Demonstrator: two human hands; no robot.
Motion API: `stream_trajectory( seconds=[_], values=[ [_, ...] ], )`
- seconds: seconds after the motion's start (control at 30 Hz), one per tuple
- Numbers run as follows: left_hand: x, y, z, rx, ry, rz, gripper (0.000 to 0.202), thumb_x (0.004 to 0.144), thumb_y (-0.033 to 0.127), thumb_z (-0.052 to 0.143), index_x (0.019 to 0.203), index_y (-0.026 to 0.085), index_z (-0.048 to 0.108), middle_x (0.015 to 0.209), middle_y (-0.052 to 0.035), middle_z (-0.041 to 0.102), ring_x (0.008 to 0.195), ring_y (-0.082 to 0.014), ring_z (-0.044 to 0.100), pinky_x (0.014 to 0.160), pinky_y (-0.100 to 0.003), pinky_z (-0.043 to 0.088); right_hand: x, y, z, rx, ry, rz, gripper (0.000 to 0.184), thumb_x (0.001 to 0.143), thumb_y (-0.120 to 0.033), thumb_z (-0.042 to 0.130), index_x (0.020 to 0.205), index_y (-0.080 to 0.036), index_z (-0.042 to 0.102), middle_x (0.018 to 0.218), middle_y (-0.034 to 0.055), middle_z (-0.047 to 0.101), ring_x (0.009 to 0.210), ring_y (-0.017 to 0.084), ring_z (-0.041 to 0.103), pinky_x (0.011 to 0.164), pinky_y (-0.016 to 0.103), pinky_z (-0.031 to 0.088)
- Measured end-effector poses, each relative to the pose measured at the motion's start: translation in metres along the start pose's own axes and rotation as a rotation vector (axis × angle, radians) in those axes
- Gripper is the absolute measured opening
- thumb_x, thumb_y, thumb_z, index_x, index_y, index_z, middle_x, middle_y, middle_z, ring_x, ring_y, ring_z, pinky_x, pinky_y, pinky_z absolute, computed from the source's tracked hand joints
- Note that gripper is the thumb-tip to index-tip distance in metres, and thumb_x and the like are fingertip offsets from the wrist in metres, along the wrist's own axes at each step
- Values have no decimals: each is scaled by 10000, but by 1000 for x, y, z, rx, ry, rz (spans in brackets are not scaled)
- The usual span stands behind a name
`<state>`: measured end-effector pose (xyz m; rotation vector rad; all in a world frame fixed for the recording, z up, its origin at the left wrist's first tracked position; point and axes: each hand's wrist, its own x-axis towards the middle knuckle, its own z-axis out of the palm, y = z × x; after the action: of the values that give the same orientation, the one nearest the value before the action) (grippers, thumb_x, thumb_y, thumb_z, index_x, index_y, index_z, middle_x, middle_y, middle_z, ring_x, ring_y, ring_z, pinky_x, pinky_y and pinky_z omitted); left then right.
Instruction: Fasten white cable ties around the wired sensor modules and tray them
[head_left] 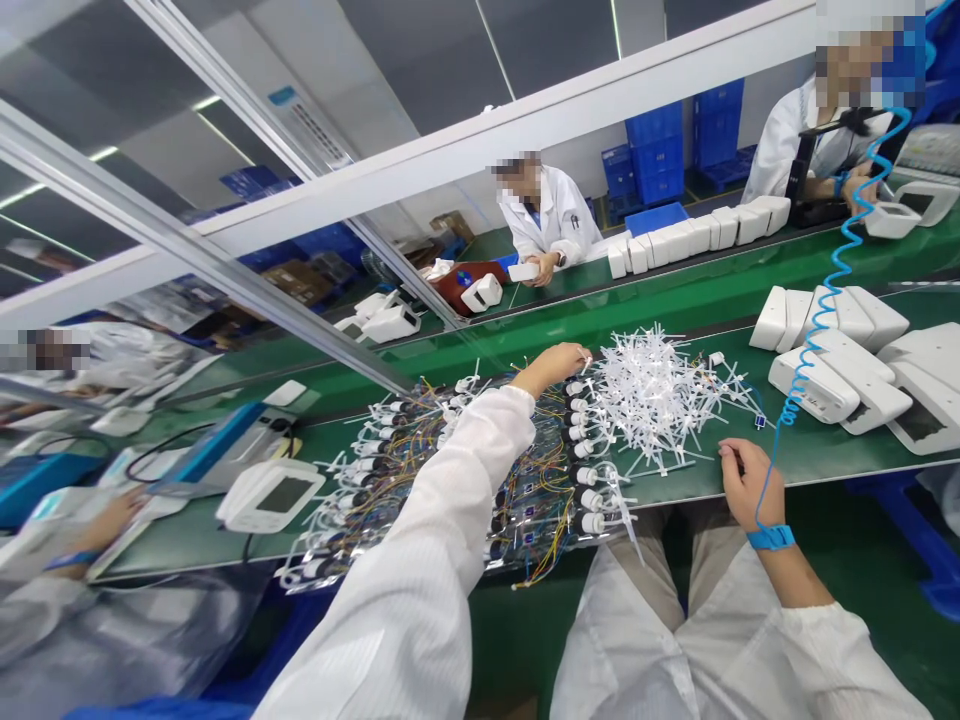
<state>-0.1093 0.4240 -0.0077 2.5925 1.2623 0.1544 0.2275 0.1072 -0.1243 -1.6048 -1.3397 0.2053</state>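
My left hand (559,362) reaches forward across the bench, fingers pinched on a small white plastic connector at the left edge of a heap of white tube connectors (660,395). My right hand (742,475) rests near the bench's front edge, fingers curled loosely; what it holds, if anything, I cannot make out. It wears a blue wrist strap (771,537) with a coiled blue cord (825,290). Under my left forearm lie rows of small motor parts with coloured wires (420,470).
White device housings (847,370) lie at the right on the green bench (750,290). A white monitor unit (270,495) sits at the left. Two people in white coats work across a further bench with more housings (690,240). Another person's hand (112,520) is at far left.
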Motion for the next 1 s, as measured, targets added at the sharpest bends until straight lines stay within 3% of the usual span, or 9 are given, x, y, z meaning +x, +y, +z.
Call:
stream_trajectory(
  seconds=[0.13, 0.27, 0.47, 0.67, 0.8, 1.0],
  values=[
    [1, 0, 8, -24, 20, -67, 159, 959, 244, 623, 959, 210, 778, 1048, -122, 819, 1008, -268, 741, 1001, -334, 564, 0, -1, 0, 1, 10, -3, 318, 1103, -430, 505, 1041, -240, 752, 1036, 131, 822, 982, 320, 753, 920, 458, 574],
    [-2, -2, 12, -65, 50, -173, 144, 967, 256, 632, 992, 194, 759, 1043, -136, 828, 994, -302, 743, 958, -366, 568, 0, -1, 0, 4, -7, 3, 319, 1104, -432, 501, 1041, -242, 750, 1043, 133, 821, 998, 325, 753, 934, 467, 575],
    [-6, -5, 13, -191, 64, -269, 190, 1016, 315, 588, 964, 192, 723, 992, -99, 841, 897, -248, 716, 862, -331, 568, 0, -1, 0, 3, 3, -5, 316, 1101, -434, 502, 1038, -250, 752, 1037, 133, 823, 997, 327, 754, 934, 467, 582],
    [-7, -7, 13, -291, 50, -248, 277, 1007, 451, 654, 996, 186, 734, 918, -80, 827, 788, -207, 685, 766, -311, 552, 1, -2, -2, -9, -1, -3, 309, 1098, -422, 507, 1039, -247, 755, 1048, 132, 826, 996, 326, 758, 927, 460, 579],
    [-4, -11, 14, -281, 76, -218, 268, 957, 433, 671, 880, 189, 750, 796, -40, 768, 771, -199, 661, 783, -306, 537, 1, -2, -2, -3, -1, -12, 300, 1098, -411, 511, 1041, -246, 755, 1040, 130, 823, 994, 327, 758, 929, 463, 577],
    [2, -18, 16, -281, 95, -222, 249, 910, 435, 727, 846, 197, 758, 688, -18, 719, 769, -202, 664, 785, -298, 527, 0, 0, 0, -8, -1, 1, 305, 1098, -427, 518, 1042, -246, 757, 1048, 132, 823, 1016, 329, 752, 936, 472, 581]
  ],
)
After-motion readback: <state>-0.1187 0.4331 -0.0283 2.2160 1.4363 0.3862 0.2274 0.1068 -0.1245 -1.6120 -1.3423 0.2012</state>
